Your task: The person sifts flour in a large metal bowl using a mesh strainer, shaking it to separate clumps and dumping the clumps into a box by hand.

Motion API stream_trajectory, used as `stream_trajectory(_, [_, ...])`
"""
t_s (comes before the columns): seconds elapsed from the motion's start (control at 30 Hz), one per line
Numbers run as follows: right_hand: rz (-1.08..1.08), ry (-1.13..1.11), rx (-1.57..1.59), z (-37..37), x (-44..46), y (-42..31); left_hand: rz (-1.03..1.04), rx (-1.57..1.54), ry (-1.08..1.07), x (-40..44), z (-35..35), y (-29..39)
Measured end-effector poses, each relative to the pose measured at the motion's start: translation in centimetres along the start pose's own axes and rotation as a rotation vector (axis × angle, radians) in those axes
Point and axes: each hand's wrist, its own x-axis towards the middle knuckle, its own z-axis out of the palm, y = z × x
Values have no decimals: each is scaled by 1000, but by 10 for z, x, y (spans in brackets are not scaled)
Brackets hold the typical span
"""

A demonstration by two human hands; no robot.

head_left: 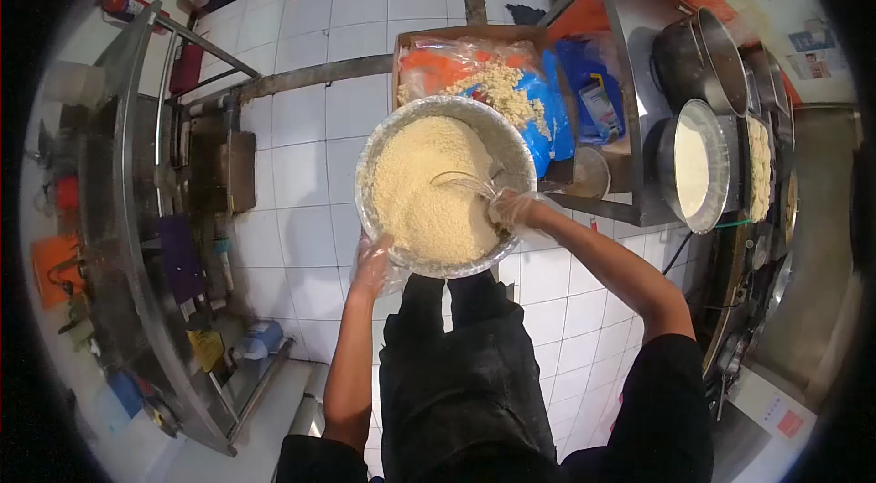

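A large silvery metal bowl (367, 132) is in front of my legs, above the tiled floor. Pale yellow, crumbly, grain-like food (424, 155) fills much of it. My right hand (518, 211), in a clear plastic glove, is closed around a wire whisk (464, 180) at the bowl's right side. The whisk's loops reach into the grains. On the near left rim, my left hand (372, 264), also gloved in clear plastic, grips the bowl; its fingertips are partly hidden.
Beyond the bowl stands a cardboard box (438, 32) with plastic bags and crumbly food. At right, a metal counter (630, 45) carries a dark pot (680, 63) and a bowl of pale contents (695, 168). A metal shelf rack (146, 237) runs along the left.
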Motion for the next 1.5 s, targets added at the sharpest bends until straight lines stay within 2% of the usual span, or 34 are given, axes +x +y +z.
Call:
stream_trajectory(0.13, [162,475,507,93,26,18,29,-48,-42,-1,3,4])
stream_trajectory(0.23, [481,410,389,-54,-43,-52,25,-45,-49,0,-3,-13])
stream_trajectory(0.33, [461,626,426,-30,-36,-47,51,-64,-117,18,-12,-31])
stream_trajectory(0.43, [390,782,349,37,-11,-9,53,-42,-119,15,-16,-28])
stream_trajectory(0.53, [416,836,371,-5,-39,-26,87,-7,-87,8,-9,-22])
stream_trajectory(0.6, [459,895,527,-14,-45,-28,150,59,-40,7,-7,-18])
stream_trajectory(0.67, [575,906,758,-34,-60,-41,53,58,-44,-1,-6,-7])
stream_trajectory(0.7, [549,950,823,-34,-61,-43,8,56,-50,-5,-3,-1])
stream_trajectory(0.77, [495,1040,951,-35,-63,-44,88,148,-67,-2,-5,-4])
stream_trajectory(0.8, [506,1013,906,-30,-60,-40,130,195,-74,1,-8,-7])
stream_trajectory(0.87, [534,950,825,-23,-53,-39,139,100,-103,9,-12,-18])
stream_trajectory(0.97, [531,1051,842,-33,-52,-43,139,65,-105,11,-14,-25])
stream_trajectory(1.03, [548,1041,793,-11,-40,-34,134,42,-122,10,-16,-26])
stream_trajectory(1.17, [513,1106,784,-24,-46,-42,136,-9,-165,18,-19,-31])
stream_trajectory(1.27, [519,1047,761,-24,-48,-44,77,-2,-148,18,-20,-28])
stream_trajectory(1.4, [548,1143,889,-31,-51,-45,105,-69,-142,13,-16,-24])
stream_trajectory(1.47, [550,1106,881,-26,-52,-46,68,-2,-133,15,-19,-24])
stream_trajectory(1.5, [526,1175,855,-26,-55,-48,47,33,-132,16,-19,-25])
